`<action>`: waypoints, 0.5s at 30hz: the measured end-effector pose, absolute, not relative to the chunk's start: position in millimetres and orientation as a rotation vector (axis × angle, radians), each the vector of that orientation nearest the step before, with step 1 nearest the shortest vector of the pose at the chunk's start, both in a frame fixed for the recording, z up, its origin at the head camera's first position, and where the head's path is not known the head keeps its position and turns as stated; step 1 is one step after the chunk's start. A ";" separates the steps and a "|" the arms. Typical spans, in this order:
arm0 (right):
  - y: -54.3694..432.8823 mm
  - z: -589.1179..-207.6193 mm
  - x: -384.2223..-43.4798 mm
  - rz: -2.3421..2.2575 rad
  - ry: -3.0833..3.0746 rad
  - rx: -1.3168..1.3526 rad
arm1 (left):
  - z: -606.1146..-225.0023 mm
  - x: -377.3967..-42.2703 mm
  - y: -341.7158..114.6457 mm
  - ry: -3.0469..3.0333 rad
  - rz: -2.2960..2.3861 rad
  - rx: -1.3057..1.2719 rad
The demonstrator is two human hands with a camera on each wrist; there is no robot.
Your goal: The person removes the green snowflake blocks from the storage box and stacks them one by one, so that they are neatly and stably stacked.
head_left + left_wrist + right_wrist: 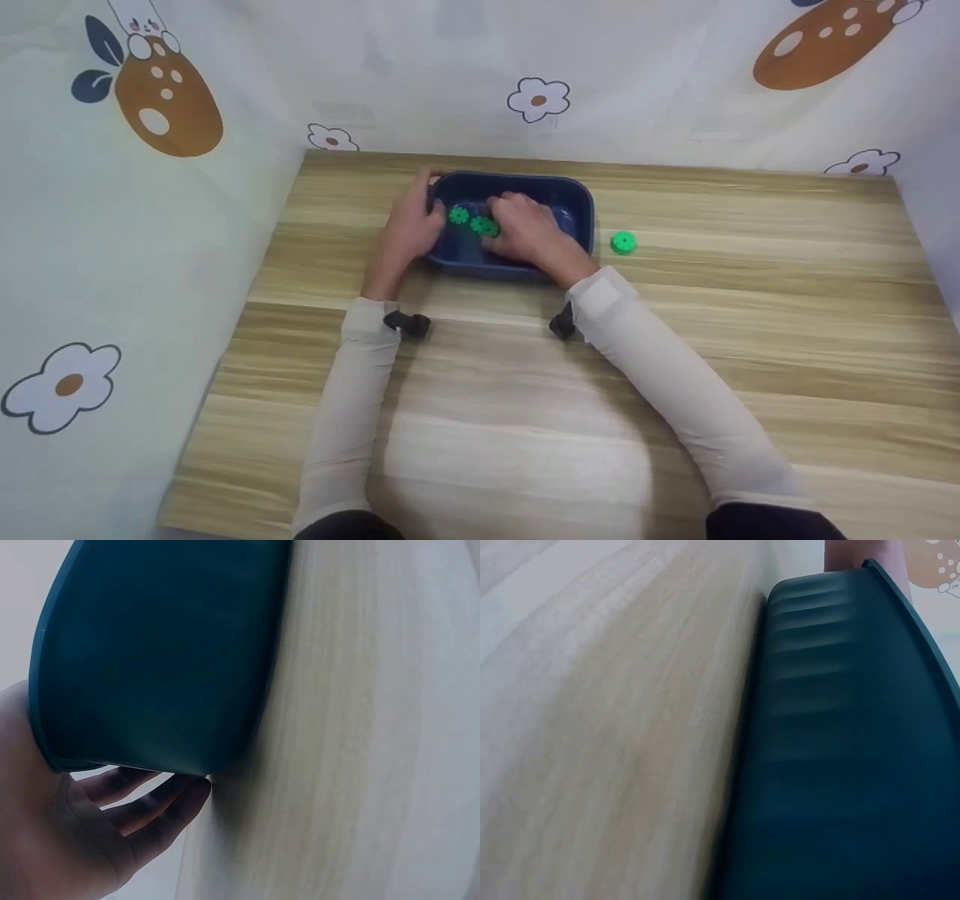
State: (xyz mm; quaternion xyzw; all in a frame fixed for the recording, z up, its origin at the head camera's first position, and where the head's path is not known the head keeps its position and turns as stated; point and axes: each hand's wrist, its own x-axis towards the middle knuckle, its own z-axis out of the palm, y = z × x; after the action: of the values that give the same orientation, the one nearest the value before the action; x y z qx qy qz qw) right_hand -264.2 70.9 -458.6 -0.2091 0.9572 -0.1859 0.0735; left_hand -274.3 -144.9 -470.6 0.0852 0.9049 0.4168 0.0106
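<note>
A dark blue rectangular plastic tub point(510, 271) stands on the table near the wall. My left hand point(414, 225) grips its left end, thumb over the rim and fingers along the outer wall; the left wrist view shows those fingers point(172, 817) against the tub's side. Down inside the tub, my right hand point(529, 231) pinches a small green notched disc point(490, 227) between thumb and forefinger. Another green disc point(478, 224) lies right beside it, and one more point(458, 215) is by my left thumb. The right wrist view shows only the tub's outer wall point(832, 765), not the right hand.
On the wood-grain table point(750, 315), a green round piece point(623, 241) sits to the right of the tub. A patterned white wall covering point(637, 112) rises behind the table's back edge, and another wall point(150, 300) borders the left side.
</note>
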 end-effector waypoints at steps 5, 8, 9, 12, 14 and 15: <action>70.3 -459.0 -263.2 -0.579 2.881 -0.600 | -469.7 -273.1 -145.3 2.817 1.294 0.243; 70.7 -458.2 -263.3 -0.602 2.867 -0.583 | -470.1 -272.9 -145.5 2.818 1.288 0.238; 71.2 -458.0 -263.3 -0.609 2.860 -0.577 | -470.2 -272.8 -145.6 2.817 1.289 0.237; 73.5 -456.7 -262.7 -0.620 2.844 -0.562 | -470.9 -273.1 -145.6 2.823 1.299 0.250; 75.7 -455.9 -261.5 -0.619 2.843 -0.562 | -471.5 -273.5 -145.8 2.831 1.305 0.263; 76.8 -455.4 -260.6 -0.617 2.843 -0.568 | -471.6 -273.3 -145.9 2.835 1.308 0.268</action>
State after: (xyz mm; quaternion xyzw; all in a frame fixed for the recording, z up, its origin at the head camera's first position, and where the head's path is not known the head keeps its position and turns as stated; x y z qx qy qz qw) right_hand -260.6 76.8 -455.4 -0.1907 0.9554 -0.2074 0.0885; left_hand -273.3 -145.9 -471.6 0.0855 0.9047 0.4174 0.0042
